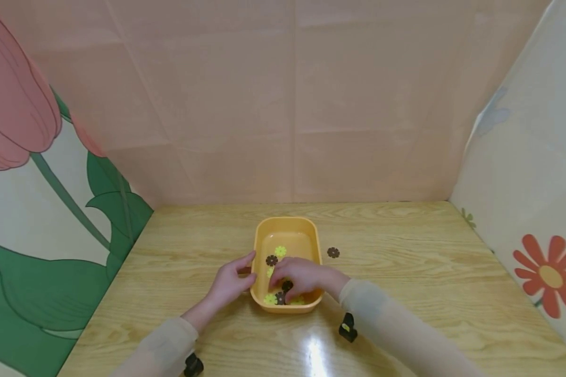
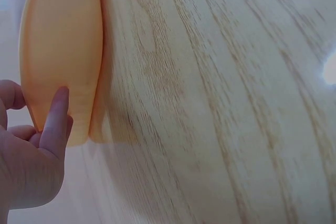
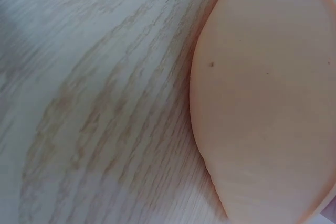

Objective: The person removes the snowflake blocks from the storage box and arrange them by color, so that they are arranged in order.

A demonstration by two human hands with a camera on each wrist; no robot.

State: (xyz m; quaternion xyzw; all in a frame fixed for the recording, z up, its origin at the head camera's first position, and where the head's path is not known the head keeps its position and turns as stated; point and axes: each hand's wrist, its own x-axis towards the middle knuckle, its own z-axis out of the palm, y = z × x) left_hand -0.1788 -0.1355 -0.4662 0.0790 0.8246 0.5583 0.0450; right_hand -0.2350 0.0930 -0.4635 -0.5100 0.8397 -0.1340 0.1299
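Step in hand, by judgement: picking among thin flower-shaped pieces inside a tray.

Tray (image 1: 286, 309) – one, orange-yellow, set flat on the wooden table (image 1: 405, 262); its left wall touched by the left hand (image 1: 232, 276), whose fingers are spread, thumb apart, with one finger seen laid along the outer wall in the left wrist view.

Right hand (image 1: 302, 276) – reached in over the right rim, fingers bent down, thumb set apart on the near side. The fingertips are not shown in the right wrist view, so a grip cannot be confirmed.

Central dark piece (image 1: 287, 286): found between right thumb and fingers; whether it is pinched or only lies there cannot be told.

Near dark piece (image 1: 280, 298): just left of the thumb tip, with a near yellow piece (image 1: 270, 299) beside it, further left.

Far dark piece (image 1: 271, 260) and far yellow piece (image 1: 280, 251): beyond the fingers, left of the hand.

Outlying dark piece (image 1: 333, 252): on the table, right of the tray, well apart from the fingertips.

Next move, as judged: thumb and fingertips to be closed on one flat piece, its edge tipped up first, with the tray kept steady.
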